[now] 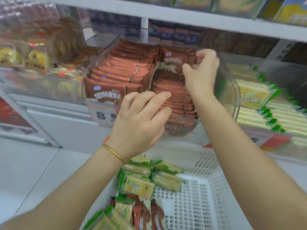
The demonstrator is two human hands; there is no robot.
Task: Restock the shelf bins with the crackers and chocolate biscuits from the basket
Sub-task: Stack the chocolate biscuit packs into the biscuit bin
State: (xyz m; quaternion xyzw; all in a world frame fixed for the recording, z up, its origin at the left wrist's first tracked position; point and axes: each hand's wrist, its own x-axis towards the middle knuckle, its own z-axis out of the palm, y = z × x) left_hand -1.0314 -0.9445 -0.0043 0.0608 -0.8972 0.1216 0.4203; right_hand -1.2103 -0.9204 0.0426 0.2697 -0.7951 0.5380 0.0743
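Pinching a chocolate biscuit pack (172,59) upright at the back of the clear shelf bin (233,90) with the right hand (201,72), bracing or gripping the bin's front packs (177,103) with the left hand (141,117), can't tell which. Probably light, slick, crumbly: best pinched by the flat faces.

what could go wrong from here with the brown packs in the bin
The right row of the clear bin looks full to the front. When the left hand resting on it lifts, packs may slide out and drop toward the basket.
The right hand grips an upright pack at the back. Wedging it into so tight a row might crush the biscuits.
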